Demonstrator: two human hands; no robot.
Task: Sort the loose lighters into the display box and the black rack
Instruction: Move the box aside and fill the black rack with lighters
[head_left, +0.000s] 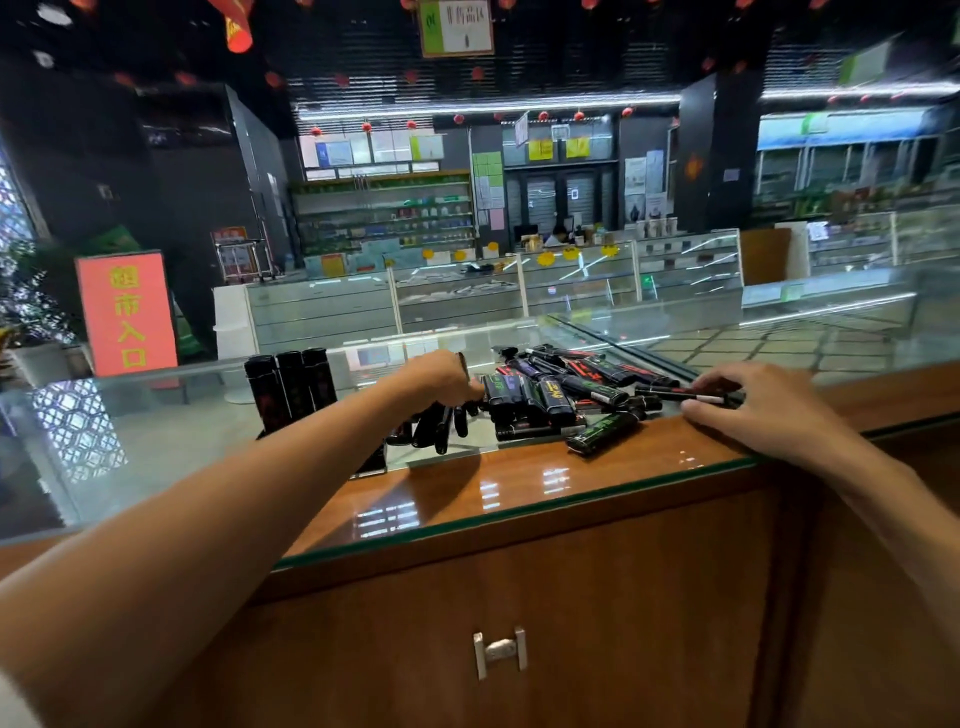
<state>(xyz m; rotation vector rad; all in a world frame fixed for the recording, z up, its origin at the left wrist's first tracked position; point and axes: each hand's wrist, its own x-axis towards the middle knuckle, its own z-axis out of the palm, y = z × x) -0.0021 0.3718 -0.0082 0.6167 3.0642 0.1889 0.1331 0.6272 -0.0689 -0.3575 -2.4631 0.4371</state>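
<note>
A heap of several loose black lighters (558, 395) with red, green and purple print lies on the glass counter top. My left hand (434, 376) reaches over the heap's left side and grips a bunch of black lighters (439, 423) that hang below its fingers. My right hand (756, 402) sits at the heap's right end and pinches one black lighter with a red mark (675, 393) between thumb and fingers. Three tall black lighters (291, 387) stand upright at the left in a black rack (371, 462), whose base is mostly hidden by my left arm.
The counter is glass over brown wood (519, 483), with a cabinet door and metal handle (500, 650) below. A glass showcase top (130, 441) spreads to the left. Shop shelves and display cases stand far behind. A red sign (127, 312) is at left.
</note>
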